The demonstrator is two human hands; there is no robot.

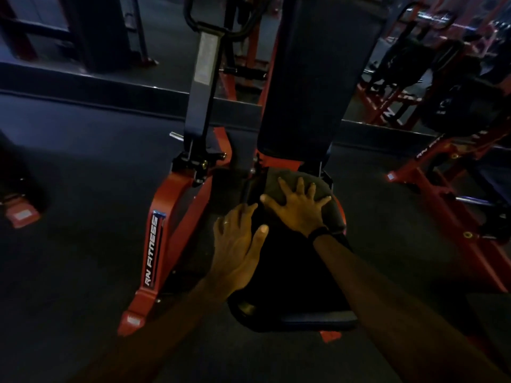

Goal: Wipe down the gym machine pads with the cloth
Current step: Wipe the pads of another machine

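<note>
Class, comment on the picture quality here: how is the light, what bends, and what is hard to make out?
Head view: dim light throughout; the cloth under the right hand barely separates from the dark seat pad; the left hand reads clearly; wide-angle distortion curves the floor edge; the racks far right are blurred.

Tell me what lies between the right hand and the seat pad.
In the head view, a dark cloth lies there: the right hand presses flat on it, spread over the seat pad.

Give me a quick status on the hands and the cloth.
Right hand flat, fingers spread, pressing cloth on seat pad. Left hand open on the pad's left edge. Nothing in the way.
</note>
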